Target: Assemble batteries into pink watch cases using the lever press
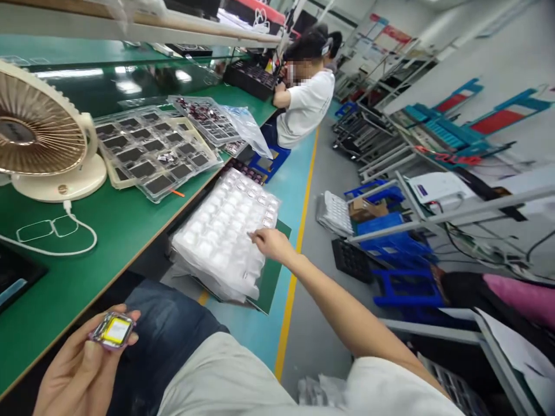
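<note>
workshop; green desk [139, 228] along the left. cream fan [39, 124] on it, hub lettering too blurred to read. left hand [84, 361] by the front edge, grip closed around a small yellow-framed device [115, 331]. clear trays [150, 145] reach near that edge. white tray [221, 222] just past it; right hand [274, 244] at its right side, fingertips together, cannot tell if gripping anything. blue walkway [260, 338], yellow line [287, 323], metal racks [390, 229].

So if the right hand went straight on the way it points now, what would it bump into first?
Most likely the white pocketed tray, which lies right at the fingertips of the right hand; they may already touch it, but depth is unclear here.
</note>
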{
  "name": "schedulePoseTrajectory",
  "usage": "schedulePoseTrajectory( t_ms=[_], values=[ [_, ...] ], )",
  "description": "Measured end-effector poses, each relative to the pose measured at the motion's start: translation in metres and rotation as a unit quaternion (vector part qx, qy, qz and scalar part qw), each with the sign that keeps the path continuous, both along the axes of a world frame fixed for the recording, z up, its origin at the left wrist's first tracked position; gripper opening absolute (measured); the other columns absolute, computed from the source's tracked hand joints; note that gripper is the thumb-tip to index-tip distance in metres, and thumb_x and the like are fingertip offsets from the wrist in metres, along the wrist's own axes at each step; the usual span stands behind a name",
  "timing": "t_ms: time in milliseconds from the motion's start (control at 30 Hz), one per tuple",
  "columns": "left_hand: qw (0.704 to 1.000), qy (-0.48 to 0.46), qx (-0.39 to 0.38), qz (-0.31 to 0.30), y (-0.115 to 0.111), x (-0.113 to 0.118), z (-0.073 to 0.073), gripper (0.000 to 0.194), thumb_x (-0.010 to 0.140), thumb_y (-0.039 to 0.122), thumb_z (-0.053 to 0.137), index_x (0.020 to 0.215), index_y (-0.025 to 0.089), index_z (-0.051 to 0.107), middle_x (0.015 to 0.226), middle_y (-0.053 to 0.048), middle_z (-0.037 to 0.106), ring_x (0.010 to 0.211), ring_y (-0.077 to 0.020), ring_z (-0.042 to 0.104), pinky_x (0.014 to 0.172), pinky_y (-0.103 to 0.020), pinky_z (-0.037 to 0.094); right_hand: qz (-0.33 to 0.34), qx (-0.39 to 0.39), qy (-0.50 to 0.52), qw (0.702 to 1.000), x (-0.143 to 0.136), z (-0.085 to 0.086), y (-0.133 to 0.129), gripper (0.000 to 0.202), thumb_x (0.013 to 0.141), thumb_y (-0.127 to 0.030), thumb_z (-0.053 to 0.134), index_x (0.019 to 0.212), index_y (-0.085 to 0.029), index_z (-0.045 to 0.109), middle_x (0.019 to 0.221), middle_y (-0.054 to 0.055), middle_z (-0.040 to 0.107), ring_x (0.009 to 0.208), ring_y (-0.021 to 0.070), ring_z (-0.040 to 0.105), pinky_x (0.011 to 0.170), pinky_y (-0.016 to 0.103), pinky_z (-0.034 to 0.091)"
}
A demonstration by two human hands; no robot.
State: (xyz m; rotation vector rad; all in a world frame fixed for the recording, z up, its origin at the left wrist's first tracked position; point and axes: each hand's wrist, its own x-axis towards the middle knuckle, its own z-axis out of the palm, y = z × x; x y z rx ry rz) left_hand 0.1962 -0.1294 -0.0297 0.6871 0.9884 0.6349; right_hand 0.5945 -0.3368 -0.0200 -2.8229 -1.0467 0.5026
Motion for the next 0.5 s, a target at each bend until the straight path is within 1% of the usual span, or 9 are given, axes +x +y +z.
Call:
schedulePoseTrajectory(
  t_ms=[67, 100, 167, 233, 367, 433, 500],
  values=[
    [1.000, 0.010, -0.022, -0.018, -0.001, 0.007, 0.000, 0.047, 0.076, 0.038, 0.093, 0.118, 0.022, 0.080, 0.126, -0.012, 0.080, 0.107, -0.0352, 0.080, 0.090, -0.032, 0.066, -0.011, -0.054, 0.020, 0.998, -0.001, -0.021, -0.030, 0.026, 0.102, -0.038, 0.063, 0.092, -0.021, 0.081, 0.089, 0.008, 0.079, 0.088, 0.0245, 0.073, 0.071, 0.027, 0.046],
    [0.999, 0.011, -0.034, -0.024, -0.001, 0.011, 0.001, 0.052, 0.075, 0.037, 0.094, 0.123, 0.023, 0.079, 0.126, -0.012, 0.080, 0.107, -0.0353, 0.080, 0.089, -0.032, 0.067, -0.009, -0.075, 0.033, 0.997, -0.006, -0.030, -0.040, 0.021, 0.099, -0.038, 0.068, 0.094, -0.022, 0.082, 0.090, 0.007, 0.080, 0.088, 0.0244, 0.073, 0.070, 0.027, 0.046],
    [0.998, 0.010, -0.050, -0.041, -0.002, 0.017, 0.003, 0.066, 0.073, 0.036, 0.096, 0.134, 0.025, 0.074, 0.128, -0.013, 0.079, 0.111, -0.0360, 0.079, 0.090, -0.032, 0.066, -0.002, -0.104, 0.052, 0.993, -0.018, -0.045, -0.053, 0.017, 0.094, -0.039, 0.075, 0.097, -0.024, 0.082, 0.093, 0.006, 0.080, 0.089, 0.0245, 0.074, 0.070, 0.027, 0.046],
    [0.997, 0.012, -0.055, -0.052, -0.002, 0.023, 0.003, 0.070, 0.070, 0.035, 0.097, 0.135, 0.023, 0.074, 0.130, -0.015, 0.078, 0.113, -0.0371, 0.077, 0.091, -0.032, 0.065, 0.012, -0.118, 0.061, 0.991, -0.029, -0.054, -0.059, 0.018, 0.092, -0.041, 0.078, 0.100, -0.025, 0.083, 0.097, 0.006, 0.080, 0.093, 0.0251, 0.074, 0.072, 0.027, 0.047],
    [0.996, 0.021, -0.062, -0.058, -0.005, 0.028, 0.001, 0.058, 0.068, 0.036, 0.099, 0.120, 0.018, 0.081, 0.133, -0.015, 0.077, 0.113, -0.0392, 0.077, 0.088, -0.034, 0.068, 0.043, -0.128, 0.052, 0.989, -0.043, -0.060, -0.060, 0.024, 0.093, -0.045, 0.078, 0.103, -0.023, 0.082, 0.108, 0.008, 0.078, 0.100, 0.0265, 0.073, 0.076, 0.027, 0.049],
    [0.996, 0.018, -0.058, -0.066, -0.009, 0.030, 0.002, 0.056, 0.069, 0.037, 0.098, 0.119, 0.018, 0.081, 0.131, -0.014, 0.077, 0.116, -0.0396, 0.076, 0.086, -0.033, 0.069, 0.057, -0.128, 0.041, 0.989, -0.048, -0.059, -0.061, 0.025, 0.096, -0.042, 0.074, 0.112, -0.023, 0.081, 0.115, 0.009, 0.076, 0.100, 0.0267, 0.073, 0.077, 0.028, 0.049],
    [0.996, 0.013, -0.048, -0.074, -0.014, 0.032, 0.006, 0.052, 0.073, 0.038, 0.096, 0.119, 0.019, 0.081, 0.129, -0.013, 0.078, 0.118, -0.0375, 0.076, 0.086, -0.030, 0.069, 0.080, -0.125, 0.039, 0.988, -0.051, -0.058, -0.063, 0.026, 0.100, -0.035, 0.068, 0.123, -0.027, 0.079, 0.122, 0.009, 0.073, 0.100, 0.0257, 0.073, 0.080, 0.028, 0.049]
  ],
)
